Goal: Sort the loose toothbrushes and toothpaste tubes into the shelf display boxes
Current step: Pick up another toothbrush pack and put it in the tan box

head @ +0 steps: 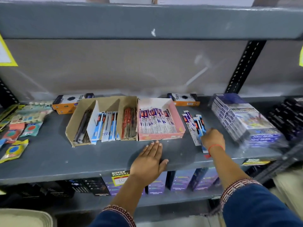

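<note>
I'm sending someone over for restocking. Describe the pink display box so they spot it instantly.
On the grey middle shelf, find the brown cardboard box split into three slots. The pink box touches its right side. It alone is pink and undivided, holding a row of purple-and-white toothpaste tubes.

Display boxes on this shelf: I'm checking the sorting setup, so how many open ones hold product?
2: a brown cardboard box with three compartments left of centre, and a pink box touching its right side. Others may lie outside the view.
</note>
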Demonstrator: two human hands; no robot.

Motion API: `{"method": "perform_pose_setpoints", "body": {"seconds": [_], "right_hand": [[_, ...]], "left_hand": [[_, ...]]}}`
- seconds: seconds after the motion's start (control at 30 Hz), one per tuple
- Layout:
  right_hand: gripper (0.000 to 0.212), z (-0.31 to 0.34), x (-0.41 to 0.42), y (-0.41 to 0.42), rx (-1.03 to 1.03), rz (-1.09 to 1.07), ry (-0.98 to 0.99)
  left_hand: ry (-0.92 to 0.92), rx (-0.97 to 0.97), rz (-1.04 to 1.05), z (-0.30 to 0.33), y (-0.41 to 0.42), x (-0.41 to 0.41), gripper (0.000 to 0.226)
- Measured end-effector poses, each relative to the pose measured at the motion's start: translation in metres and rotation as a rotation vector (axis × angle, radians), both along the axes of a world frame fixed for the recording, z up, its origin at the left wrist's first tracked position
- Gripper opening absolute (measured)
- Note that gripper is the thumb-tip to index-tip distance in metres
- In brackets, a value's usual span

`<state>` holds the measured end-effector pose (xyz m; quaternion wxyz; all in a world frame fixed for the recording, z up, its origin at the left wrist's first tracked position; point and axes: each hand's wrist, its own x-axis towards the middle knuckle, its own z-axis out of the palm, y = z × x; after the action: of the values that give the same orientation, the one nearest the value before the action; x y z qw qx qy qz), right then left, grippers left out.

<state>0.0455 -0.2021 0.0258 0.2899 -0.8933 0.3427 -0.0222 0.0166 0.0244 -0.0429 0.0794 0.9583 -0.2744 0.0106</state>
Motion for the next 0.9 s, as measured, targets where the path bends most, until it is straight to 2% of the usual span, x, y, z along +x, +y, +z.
{"method": "perform_pose_setpoints", "body": {"seconds": [0.33, 0.47, 0.53, 0.6, 0.67, 0.83, 0.9], "right_hand": [[0.015, -0.001, 0.01, -0.02, 0.199, -0.036, 0.028], [0.023, 0.005, 0.005, -0.025, 0.303, -0.067, -0.04], [0.018, 0.009, 0.002, -0.024, 0.46, -0.078, -0.129], [0.025, 0.012, -0.002, -0.019, 0.696, -0.062, -0.245], [0.019, 0.015, -0.008, -0.008, 0.898, -0.019, -0.32], [0.022, 0.026, -0.024, 0.024, 1.138, 0.127, -0.358], [0.022, 0.029, -0.029, 0.035, 1.173, 0.204, -0.352]], "left_hand": [[0.02, -0.001, 0.004, 0.002, 0.0, 0.0, 0.063], [0.015, 0.022, -0.001, 0.003, 0.001, -0.001, 0.064], [0.023, 0.027, 0.003, 0.002, 0.001, 0.0, 0.064], [0.039, 0.031, 0.009, 0.003, 0.001, 0.0, 0.064], [0.04, 0.041, 0.01, 0.003, 0.001, 0.001, 0.064], [-0.003, 0.029, 0.047, 0.003, 0.013, -0.001, 0.071], [-0.005, 0.019, 0.073, 0.004, 0.024, -0.003, 0.089]]}}
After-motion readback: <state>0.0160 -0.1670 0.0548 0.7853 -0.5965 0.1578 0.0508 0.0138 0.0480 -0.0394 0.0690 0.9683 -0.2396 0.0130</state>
